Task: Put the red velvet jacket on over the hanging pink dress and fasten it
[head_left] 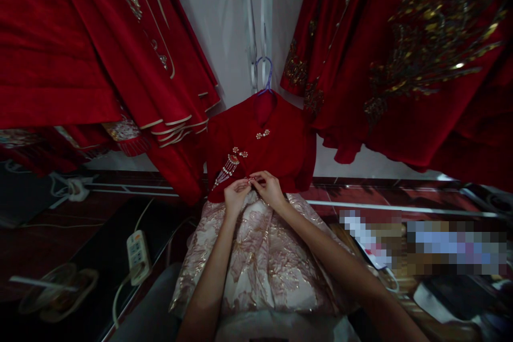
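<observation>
A small red dress top (pixel 276 155) hangs on a purple hanger (pixel 265 77) against the white wall, above a pale pink brocade skirt (pixel 256 256). It has pearl frog buttons (pixel 263 134) and a beaded tassel (pixel 226 170). My left hand (pixel 235 195) and my right hand (pixel 269 187) meet at the lower front edge of the red top, fingers pinched together on a small pearl button or fastening there. Both forearms reach up from the bottom of the view across the skirt.
Large red garments with cream piping (pixel 120 64) hang at the left and red ones with gold embroidery (pixel 420 53) at the right. A white power strip (pixel 138 255) with its cord lies on the dark floor at the left. A blurred patch sits at the right.
</observation>
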